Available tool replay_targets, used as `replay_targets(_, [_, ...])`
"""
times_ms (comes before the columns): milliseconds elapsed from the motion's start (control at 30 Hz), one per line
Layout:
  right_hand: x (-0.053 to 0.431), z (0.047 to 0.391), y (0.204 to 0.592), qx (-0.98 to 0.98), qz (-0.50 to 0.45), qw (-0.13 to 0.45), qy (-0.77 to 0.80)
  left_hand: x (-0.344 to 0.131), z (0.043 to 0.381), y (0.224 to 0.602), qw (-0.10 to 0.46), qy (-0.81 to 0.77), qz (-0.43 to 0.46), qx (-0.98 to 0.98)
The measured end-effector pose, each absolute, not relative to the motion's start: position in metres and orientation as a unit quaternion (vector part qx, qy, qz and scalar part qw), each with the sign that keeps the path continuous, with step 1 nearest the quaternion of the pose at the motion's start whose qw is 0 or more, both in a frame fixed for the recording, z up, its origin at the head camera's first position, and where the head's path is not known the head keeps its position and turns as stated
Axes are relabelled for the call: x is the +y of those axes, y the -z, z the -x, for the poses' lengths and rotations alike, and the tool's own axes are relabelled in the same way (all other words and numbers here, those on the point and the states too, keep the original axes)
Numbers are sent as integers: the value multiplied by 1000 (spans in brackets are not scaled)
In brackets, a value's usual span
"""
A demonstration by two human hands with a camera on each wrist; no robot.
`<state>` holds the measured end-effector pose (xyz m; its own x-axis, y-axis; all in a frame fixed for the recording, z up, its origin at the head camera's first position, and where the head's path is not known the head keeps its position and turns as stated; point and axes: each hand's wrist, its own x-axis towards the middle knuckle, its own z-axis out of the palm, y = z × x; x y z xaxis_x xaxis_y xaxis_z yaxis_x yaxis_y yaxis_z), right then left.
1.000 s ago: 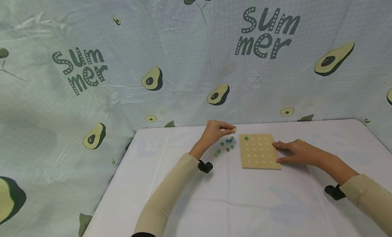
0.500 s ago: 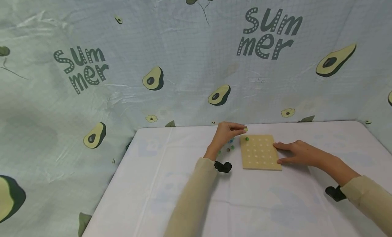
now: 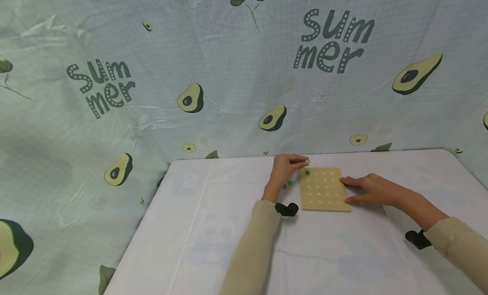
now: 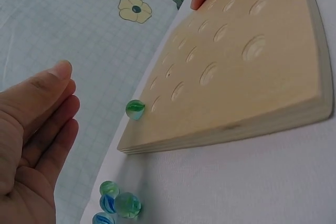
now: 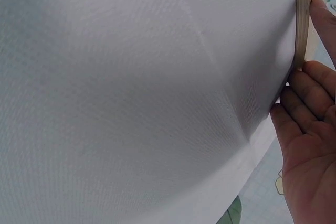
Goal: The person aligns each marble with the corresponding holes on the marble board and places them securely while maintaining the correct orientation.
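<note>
My left hand (image 3: 284, 170) pinches a yellow-green marble (image 3: 307, 161) between thumb and fingertips, just above the far left corner of a square wooden board (image 3: 324, 197). In the left wrist view the thumb hides that marble. Rows of round hollows cover the board, and one green marble (image 4: 135, 109) sits in the far left corner hollow. My right hand (image 3: 375, 190) rests at the board's right edge, fingers fairly straight. In the right wrist view its fingertips (image 5: 276, 109) touch the board's side.
Several loose glass marbles, including a clear green one (image 4: 127, 205) and a blue-swirled one (image 4: 107, 203), lie on the white cloth left of the board. In the head view my left hand and wrist partly cover them. A patterned curtain (image 3: 228, 74) hangs behind the table.
My left hand has moved right with the marble, from above the loose marbles to the board's far left corner. The right hand and board stay put.
</note>
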<state>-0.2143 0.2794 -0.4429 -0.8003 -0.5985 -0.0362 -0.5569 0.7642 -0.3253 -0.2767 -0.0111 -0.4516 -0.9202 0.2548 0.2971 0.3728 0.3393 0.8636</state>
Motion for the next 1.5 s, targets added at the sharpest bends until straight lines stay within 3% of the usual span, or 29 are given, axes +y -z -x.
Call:
replay_targets(633, [280, 218, 444, 940, 303, 76, 137, 20, 275, 458, 20, 476, 122, -870])
replay_targets(1500, [280, 217, 440, 940, 299, 87, 141, 29, 273, 464, 11, 420, 100, -902])
